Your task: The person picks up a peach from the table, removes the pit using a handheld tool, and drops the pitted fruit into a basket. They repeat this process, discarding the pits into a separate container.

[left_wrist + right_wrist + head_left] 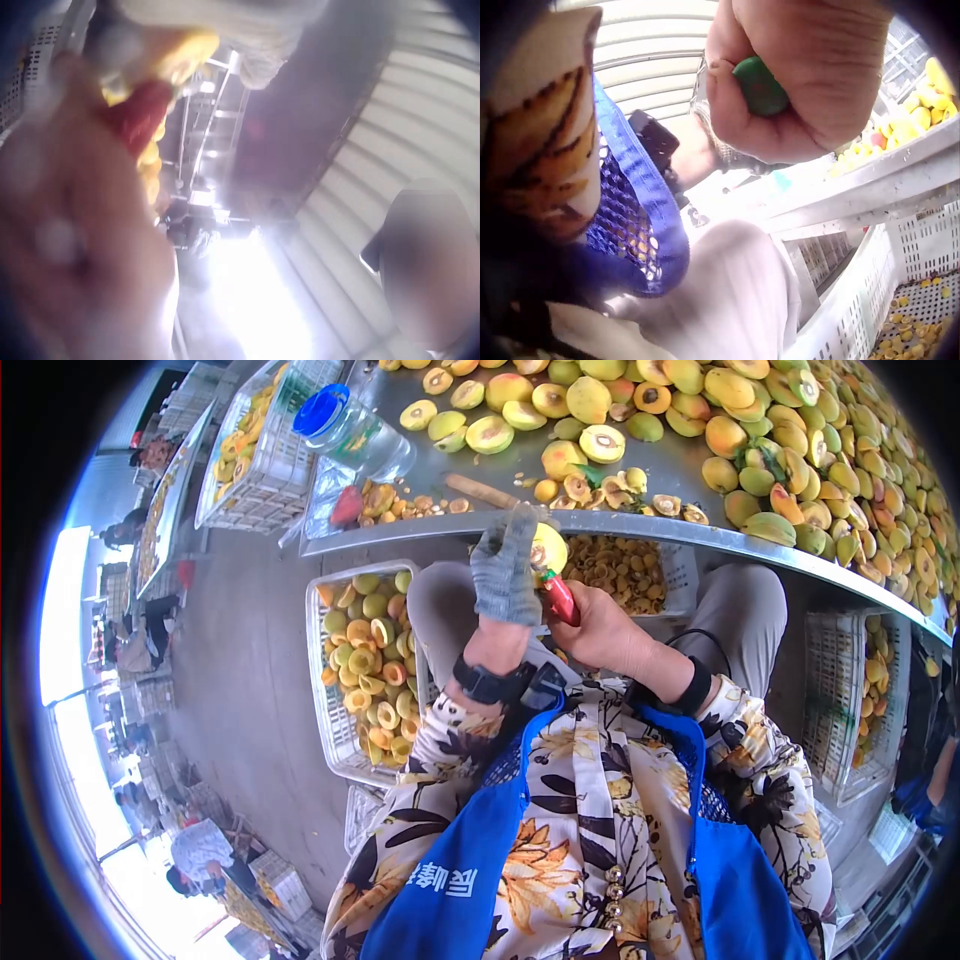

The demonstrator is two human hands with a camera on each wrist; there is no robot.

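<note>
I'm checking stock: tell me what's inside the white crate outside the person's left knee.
Stone fruit lies in the white plastic crate, several pieces cut open, their hollows showing. The top pieces hide the lower layers and the crate's floor.

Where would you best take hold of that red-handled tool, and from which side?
Probably by the thick red handle, coming from the person's right, as the right hand does. The handle slants out on that side, while its other end points at the yellow fruit in the gloved left hand.
</note>
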